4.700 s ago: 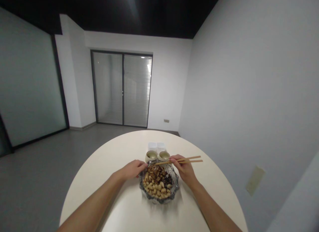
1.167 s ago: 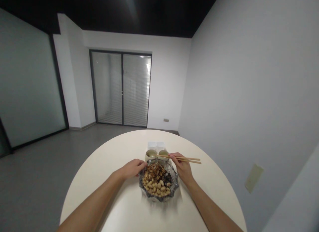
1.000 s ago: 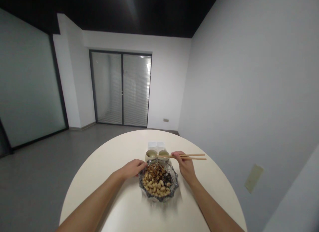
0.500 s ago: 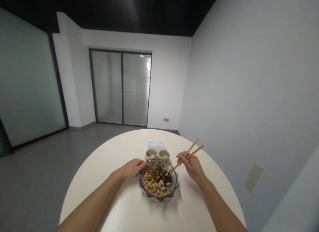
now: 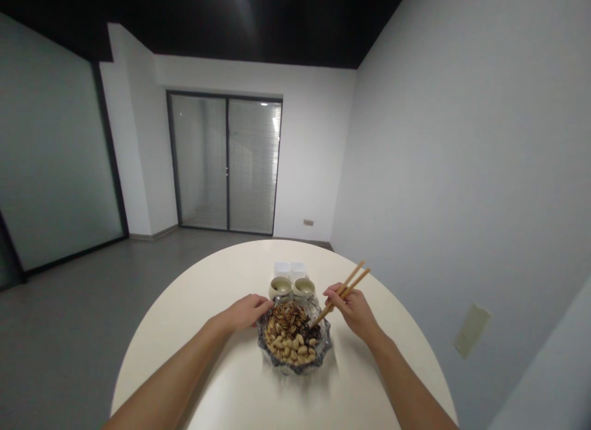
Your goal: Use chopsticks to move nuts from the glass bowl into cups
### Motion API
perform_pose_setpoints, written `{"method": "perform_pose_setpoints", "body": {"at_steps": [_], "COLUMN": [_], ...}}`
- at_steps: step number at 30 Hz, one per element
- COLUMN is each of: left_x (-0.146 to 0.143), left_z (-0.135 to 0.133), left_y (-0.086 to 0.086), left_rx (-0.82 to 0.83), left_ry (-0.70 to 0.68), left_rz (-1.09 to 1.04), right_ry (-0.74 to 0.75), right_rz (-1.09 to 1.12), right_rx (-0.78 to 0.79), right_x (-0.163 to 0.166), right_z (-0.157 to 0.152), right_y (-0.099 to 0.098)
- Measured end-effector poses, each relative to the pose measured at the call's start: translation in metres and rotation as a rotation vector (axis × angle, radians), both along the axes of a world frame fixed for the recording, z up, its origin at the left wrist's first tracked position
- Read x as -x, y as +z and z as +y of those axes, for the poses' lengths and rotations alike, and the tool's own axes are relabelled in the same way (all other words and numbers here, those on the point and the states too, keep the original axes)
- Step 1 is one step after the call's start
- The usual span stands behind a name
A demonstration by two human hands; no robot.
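Observation:
A clear glass bowl (image 5: 298, 369) with a scalloped rim stands on the table. It holds brown striped seeds (image 5: 289, 318) at the back, pale pistachio-like nuts (image 5: 293, 351) in front and small dark pieces (image 5: 314, 333) at the right. My left hand (image 5: 246, 312) grips the bowl's left rim, its fingers partly hidden. In my right hand (image 5: 354, 309), closed just right of the bowl, is a pair of wooden chopsticks (image 5: 354, 281). Their tips reach down among the dark pieces and lie close together; whether they pinch one I cannot tell.
Two small greenish cups (image 5: 280, 287) stand side by side right behind the bowl. Beyond them are two little white square dishes (image 5: 281, 269). The round cream table (image 5: 221, 381) has its right edge near a white wall (image 5: 462, 171).
The chopsticks have moved slightly left and deeper into the dark pieces, and their tips look closer together. My right hand has shifted a little left. My left hand stays on the rim.

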State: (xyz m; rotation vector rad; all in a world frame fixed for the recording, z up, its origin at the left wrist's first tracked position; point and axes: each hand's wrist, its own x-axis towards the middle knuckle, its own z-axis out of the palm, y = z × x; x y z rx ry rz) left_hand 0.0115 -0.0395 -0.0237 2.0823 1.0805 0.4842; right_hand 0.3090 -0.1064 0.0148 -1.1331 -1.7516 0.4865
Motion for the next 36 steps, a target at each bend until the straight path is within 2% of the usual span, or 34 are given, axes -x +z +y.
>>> {"method": "perform_pose_setpoints", "body": {"at_steps": [15,26,36], "left_x": [0.0007,0.0004,0.0007], "left_z": [0.0033,0.0014,-0.0001], "left_y": [-0.0021,-0.0001,0.0006], "left_rx": [-0.06,-0.025,-0.036], "left_ry": [-0.022,-0.009,-0.007], "left_rz": [0.007,-0.003,0.005], "right_ry": [-0.035,-0.02,-0.07], "right_rz": [0.107,0.08,0.193], "right_rx": [-0.073,-0.02,-0.077], "right_x": [0.0003,0.0004,-0.0035], "right_z": [0.0011,0.0051,0.0029], "right_y": [0.0013,-0.0046,-0.0007]}}
